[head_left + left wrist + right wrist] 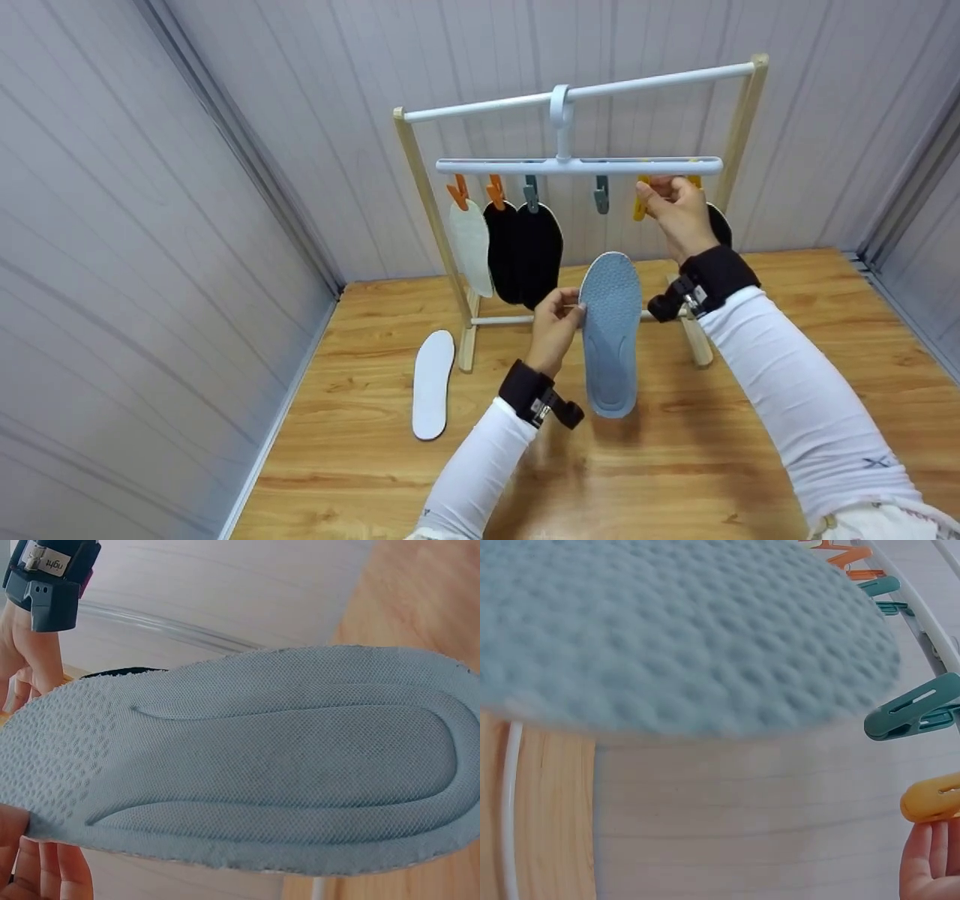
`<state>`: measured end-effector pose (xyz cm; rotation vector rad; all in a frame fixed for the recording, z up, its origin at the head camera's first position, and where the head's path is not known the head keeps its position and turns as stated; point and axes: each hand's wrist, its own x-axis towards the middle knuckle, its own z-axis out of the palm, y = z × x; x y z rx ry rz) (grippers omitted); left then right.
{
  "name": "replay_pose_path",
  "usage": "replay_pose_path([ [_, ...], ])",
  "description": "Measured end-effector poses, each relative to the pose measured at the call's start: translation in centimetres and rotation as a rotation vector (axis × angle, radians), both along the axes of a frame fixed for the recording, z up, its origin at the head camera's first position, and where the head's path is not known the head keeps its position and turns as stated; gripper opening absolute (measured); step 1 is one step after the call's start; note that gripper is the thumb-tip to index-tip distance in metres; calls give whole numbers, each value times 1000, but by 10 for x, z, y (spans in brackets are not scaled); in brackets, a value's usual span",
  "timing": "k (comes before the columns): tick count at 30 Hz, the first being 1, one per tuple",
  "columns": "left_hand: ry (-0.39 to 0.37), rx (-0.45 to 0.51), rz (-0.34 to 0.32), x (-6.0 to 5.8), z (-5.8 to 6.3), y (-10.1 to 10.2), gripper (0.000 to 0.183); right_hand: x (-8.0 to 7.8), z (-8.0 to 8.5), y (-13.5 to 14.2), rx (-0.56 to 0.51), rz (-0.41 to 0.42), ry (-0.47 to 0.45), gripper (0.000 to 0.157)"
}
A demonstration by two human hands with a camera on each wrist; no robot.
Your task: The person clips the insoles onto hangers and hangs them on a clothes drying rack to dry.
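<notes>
A blue-grey insole (611, 337) hangs upright in front of the rack, its dimpled toe end up. My left hand (553, 334) pinches it by the left edge near the toe; in the left wrist view the insole's stitched heel (360, 757) stretches to the right. Up at the hanger bar, my right hand (682, 217) grips a yellow clothespin (640, 206) between thumb and fingers. In the right wrist view, fingers lie against that yellow clothespin (930, 799). Left of it hangs a teal clothespin (601, 196) with nothing in it.
The white clip hanger (510, 166) hooks over a rack rail (660, 81). Orange clothespins (496, 192) and a teal one (531, 195) hold a white insole (470, 247) and black insoles (540, 247). Behind my right hand hangs another black insole (720, 225). A white insole (433, 386) lies on the table.
</notes>
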<state>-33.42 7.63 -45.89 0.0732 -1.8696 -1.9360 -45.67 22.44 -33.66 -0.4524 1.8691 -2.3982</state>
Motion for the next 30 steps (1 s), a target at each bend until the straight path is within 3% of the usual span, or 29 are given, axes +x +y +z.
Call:
replay_pose_path([
  [11,16,-26,-21,-12,15,-2,19,5,6,-3,-54,-42,-7,14],
  [20,5,-45,-35,-15,25,0,21,8,11,-8,-98,-76,-36,14],
  [30,23,-40,-39,-22,27,-1,20,14,13,-9,-128,-85,-57,15],
])
